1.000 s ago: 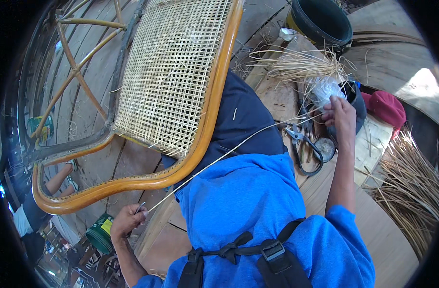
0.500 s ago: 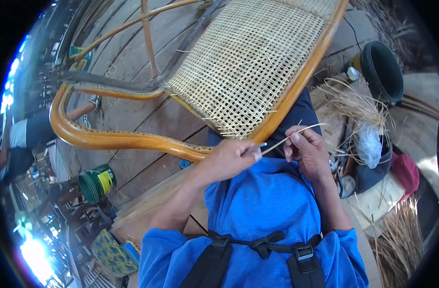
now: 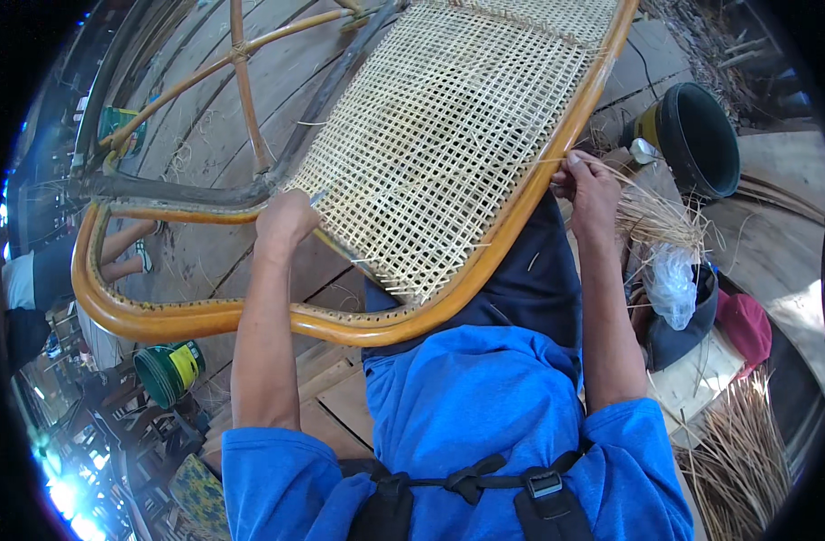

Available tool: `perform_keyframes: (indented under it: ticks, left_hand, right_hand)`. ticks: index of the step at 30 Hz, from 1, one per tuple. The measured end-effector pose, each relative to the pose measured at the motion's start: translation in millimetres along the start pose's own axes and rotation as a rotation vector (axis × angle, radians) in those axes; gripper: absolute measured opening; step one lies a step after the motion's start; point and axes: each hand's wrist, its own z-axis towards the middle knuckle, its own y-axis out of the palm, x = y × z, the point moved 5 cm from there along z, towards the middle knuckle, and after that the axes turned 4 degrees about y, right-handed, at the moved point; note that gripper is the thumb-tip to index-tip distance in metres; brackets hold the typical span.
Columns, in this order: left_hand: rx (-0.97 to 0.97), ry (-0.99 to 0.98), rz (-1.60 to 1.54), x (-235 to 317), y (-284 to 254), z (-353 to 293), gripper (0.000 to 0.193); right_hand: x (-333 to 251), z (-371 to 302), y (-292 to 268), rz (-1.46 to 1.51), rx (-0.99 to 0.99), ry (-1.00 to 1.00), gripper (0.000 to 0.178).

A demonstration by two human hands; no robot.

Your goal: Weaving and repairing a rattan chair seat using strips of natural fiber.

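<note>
A panel of pale woven cane [image 3: 448, 117] fills an orange-brown varnished chair frame [image 3: 367, 332] across my lap. My left hand [image 3: 284, 219] is closed at the panel's left corner. From it pokes the metal tip of a small tool [image 3: 318, 197]; the rest of that tool lies hidden in my fist. Beyond the frame's right rail, my right hand [image 3: 594, 194] pinches a thin cane strip [image 3: 557, 160], whose loose end reaches over the rail. Small holes line the bare curved part of the frame, and short strip ends stick out along the panel's lower edge.
To the right stand a dark bucket [image 3: 701, 140], a heap of loose cane strips [image 3: 660, 216], a clear plastic bag [image 3: 672, 287], a maroon cap [image 3: 744, 332] and a strip bundle [image 3: 742, 460]. A green bucket [image 3: 167, 374] is at left; another person's legs [image 3: 124, 252] show beyond.
My hands have moved apart: the left up and left to the panel's corner, the right up to the rail with the strip. The chair frame sits slightly lower and farther left in view.
</note>
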Motion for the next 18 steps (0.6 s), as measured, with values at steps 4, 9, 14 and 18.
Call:
perform_keyframes:
  ticks: [4,9,14,18]
  left_hand:
    - [-0.055,-0.090,-0.088,-11,2,1,0.033]
    - [0.055,-0.010,-0.073,-7,0,1,0.030]
    - [0.151,0.180,-0.248,43,-23,-24,0.030]
    - [-0.175,0.326,-0.943,164,-23,-67,0.019]
  right_hand:
    - [5,-4,-4,0.031,-0.017,0.053,0.018]
    - [-44,-22,-31,-0.233,0.027,-0.117,0.015]
    - [-241,-89,-119,-0.114,0.199,-0.747,0.018]
    - [-289,-89,-216,-1.077,0.666,-0.753,0.031]
